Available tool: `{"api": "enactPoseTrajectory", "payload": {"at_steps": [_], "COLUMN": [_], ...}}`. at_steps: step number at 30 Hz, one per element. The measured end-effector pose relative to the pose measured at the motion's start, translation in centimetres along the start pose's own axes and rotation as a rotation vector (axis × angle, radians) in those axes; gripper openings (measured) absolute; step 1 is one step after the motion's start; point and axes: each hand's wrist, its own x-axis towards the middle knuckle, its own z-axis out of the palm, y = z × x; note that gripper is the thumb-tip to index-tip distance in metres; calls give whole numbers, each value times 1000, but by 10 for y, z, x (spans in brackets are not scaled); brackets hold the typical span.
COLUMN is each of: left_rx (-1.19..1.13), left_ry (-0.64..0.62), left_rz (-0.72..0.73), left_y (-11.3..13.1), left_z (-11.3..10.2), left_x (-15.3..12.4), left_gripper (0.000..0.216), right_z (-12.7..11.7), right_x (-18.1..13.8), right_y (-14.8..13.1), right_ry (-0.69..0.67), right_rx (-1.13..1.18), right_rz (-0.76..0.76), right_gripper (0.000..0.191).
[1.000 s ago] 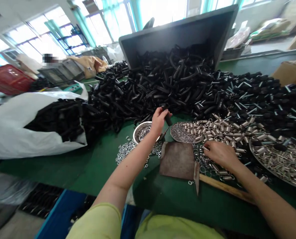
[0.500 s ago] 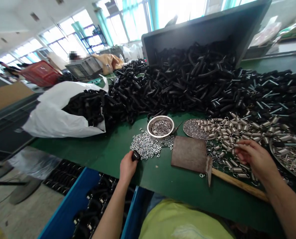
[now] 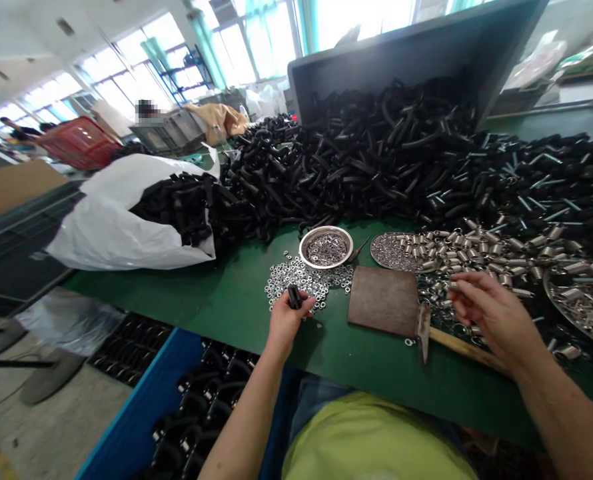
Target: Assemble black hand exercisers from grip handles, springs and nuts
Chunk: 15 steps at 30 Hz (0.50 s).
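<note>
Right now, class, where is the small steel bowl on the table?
The steel bowl sits mid-table in the head view, just in front of the black parts pile, with loose washers before it and the left hand nearer still.

Green-topped bench [image 3: 216, 300]. Black curved parts [image 3: 376, 153] heaped across 11 to 2 o'clock, spilling from a tipped grey bin [image 3: 401, 60]. White bag [image 3: 106, 220] of the same parts at 9. Centre: small steel bowl [image 3: 326, 247], loose washers [image 3: 301, 277] just in front of it, flat rusty cleaver [image 3: 384, 300] (wooden handle pointing to 4). Springs [image 3: 476, 250] and steel trays [image 3: 576, 307] at 3.
</note>
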Motion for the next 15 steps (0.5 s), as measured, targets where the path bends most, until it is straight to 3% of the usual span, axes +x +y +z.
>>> {"api": "enactPoseTrajectory", "payload": {"at_steps": [4, 8, 11, 15], "left_rx": [-392, -607, -634, -593], "left_ry": [-90, -179, -263, -329], "left_rz": [-151, -317, -360, -303], "left_y": [14, 22, 25, 28], "left_z": [19, 35, 45, 52], "left_x": [-23, -47, -63, -73], "left_gripper": [29, 27, 25, 23], "right_z": [50, 87, 100, 102], "right_x": [-32, -59, -72, -79], "right_y": [3, 12, 16, 15], "right_ry": [-236, -435, -493, -479], "right_rx": [-119, -150, -158, -168], "right_rz": [-22, -42, -32, -55], "right_gripper": [28, 25, 23, 21]}}
